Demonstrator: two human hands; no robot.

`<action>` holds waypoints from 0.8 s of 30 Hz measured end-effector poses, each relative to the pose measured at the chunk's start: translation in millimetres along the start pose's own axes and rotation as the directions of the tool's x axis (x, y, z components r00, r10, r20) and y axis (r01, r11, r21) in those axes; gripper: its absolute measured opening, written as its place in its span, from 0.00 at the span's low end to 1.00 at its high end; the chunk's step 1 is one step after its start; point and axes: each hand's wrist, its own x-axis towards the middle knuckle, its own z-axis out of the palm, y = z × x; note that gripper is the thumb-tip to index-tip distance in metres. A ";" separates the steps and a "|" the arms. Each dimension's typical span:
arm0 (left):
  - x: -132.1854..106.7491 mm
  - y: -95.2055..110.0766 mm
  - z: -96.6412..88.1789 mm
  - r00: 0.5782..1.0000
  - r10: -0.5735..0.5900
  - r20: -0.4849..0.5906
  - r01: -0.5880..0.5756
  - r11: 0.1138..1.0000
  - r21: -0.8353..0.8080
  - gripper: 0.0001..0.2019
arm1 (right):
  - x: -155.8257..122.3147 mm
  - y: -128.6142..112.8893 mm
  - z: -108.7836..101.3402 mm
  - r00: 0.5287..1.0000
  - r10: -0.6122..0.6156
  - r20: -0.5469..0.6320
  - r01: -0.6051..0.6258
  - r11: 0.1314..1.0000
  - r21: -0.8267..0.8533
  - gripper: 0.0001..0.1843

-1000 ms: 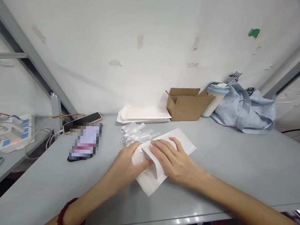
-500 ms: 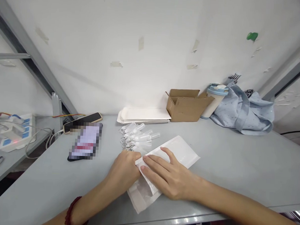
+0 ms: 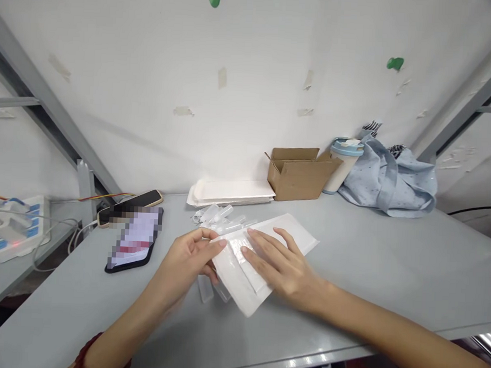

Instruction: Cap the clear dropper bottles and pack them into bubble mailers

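A white padded envelope (image 3: 292,236) lies slanted on the grey table (image 3: 368,265), its near end raised a little. My right hand (image 3: 282,264) rests flat on the envelope with fingers stretched out. My left hand (image 3: 187,260) pinches the envelope's near left edge between thumb and fingers. A small clear plastic piece (image 3: 205,288) lies on the table just under that edge. Behind the envelope sits a heap of small clear plastic tubes with rings (image 3: 217,215).
A phone (image 3: 133,243) and a second phone (image 3: 130,203) lie to the left. At the back stand a stack of white envelopes (image 3: 233,190), an open cardboard box (image 3: 297,172), a cup with a blue lid (image 3: 344,164) and a blue cloth (image 3: 392,179). A power strip (image 3: 11,233) sits far left.
My left hand has shifted from pressing into the envelope's open end to pinching its left edge and lifting it. A clear plastic piece now shows on the table beneath. The camera drifted slightly.
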 end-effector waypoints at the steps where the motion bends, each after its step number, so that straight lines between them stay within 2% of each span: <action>1: -1.0 0.6 0.1 0.999 0.029 -0.015 -0.029 1.000 -0.005 0.12 | -0.3 1.1 -0.1 1.000 0.022 -0.005 -0.022 1.000 0.014 0.15; 3: -4.2 0.9 1.0 0.990 0.139 -0.026 -0.137 0.989 0.050 0.10 | 0.3 3.6 -0.5 0.998 0.065 -0.005 -0.065 0.996 0.056 0.15; 4: -6.2 0.2 1.6 0.972 0.232 -0.017 -0.229 0.965 0.125 0.09 | 1.0 5.1 -0.7 0.997 0.081 0.008 -0.081 0.993 0.082 0.15; 5: -8.3 -1.2 2.5 0.936 0.352 0.011 -0.345 0.909 0.235 0.08 | 1.8 6.7 -0.8 0.995 0.093 0.024 -0.095 0.989 0.110 0.15; 6: -9.9 -3.4 3.6 0.873 0.483 0.067 -0.473 0.803 0.363 0.07 | 2.5 8.5 -0.7 0.994 0.102 0.032 -0.106 0.985 0.139 0.15; 7: -10.9 -6.3 4.7 0.783 0.603 0.150 -0.589 0.644 0.488 0.07 | 2.9 10.4 -0.5 0.994 0.110 0.030 -0.113 0.979 0.169 0.15; 9: -9.8 -13.6 7.2 0.553 0.755 0.352 -0.735 0.243 0.634 0.13 | 3.1 14.1 0.5 0.992 0.124 -0.015 -0.117 0.967 0.227 0.17; 10: -7.7 -17.5 8.4 0.469 0.777 0.419 -0.738 0.085 0.669 0.15 | 2.9 15.7 1.1 0.990 0.137 -0.043 -0.122 0.959 0.255 0.19; 11: -4.9 -21.1 9.4 0.406 0.789 0.461 -0.717 -0.038 0.696 0.16 | 2.6 16.9 1.6 0.986 0.154 -0.066 -0.130 0.951 0.281 0.20; 12: -1.6 -24.4 10.3 0.364 0.791 0.491 -0.687 -0.128 0.715 0.16 | 2.3 17.6 1.9 0.982 0.170 -0.080 -0.139 0.943 0.301 0.21; 14: 4.5 -29.1 11.5 0.315 0.791 0.524 -0.633 -0.236 0.737 0.15 | 2.0 17.8 1.5 0.978 0.192 -0.085 -0.156 0.935 0.320 0.22; 16: 8.4 -30.6 12.8 0.280 0.785 0.553 -0.606 -0.302 0.736 0.14 | 2.3 17.5 0.1 0.980 0.180 -0.089 -0.146 0.942 0.302 0.22; 18: 10.5 -27.1 15.2 0.273 0.771 0.576 -0.599 -0.332 0.729 0.13 | 2.8 19.1 -2.2 0.985 0.147 -0.092 -0.119 0.958 0.259 0.22; 19: 11.8 -22.8 17.1 0.285 0.768 0.574 -0.604 -0.322 0.730 0.12 | 3.0 21.4 -3.4 0.985 0.139 -0.102 -0.113 0.967 0.227 0.22; 21: 17.0 -8.6 22.9 0.362 0.769 0.526 -0.631 -0.213 0.746 0.12 | 3.3 29.8 -5.9 0.976 0.150 -0.155 -0.127 0.980 0.153 0.19; 22: 21.8 1.0 26.9 0.434 0.764 0.478 -0.650 -0.102 0.753 0.11 | 3.2 35.7 -7.1 0.965 0.174 -0.196 -0.153 0.981 0.117 0.19; 24: 36.4 22.1 37.1 0.640 0.695 0.327 -0.628 0.229 0.744 0.09 | 2.6 50.2 -9.1 0.921 0.238 -0.310 -0.228 0.971 0.069 0.21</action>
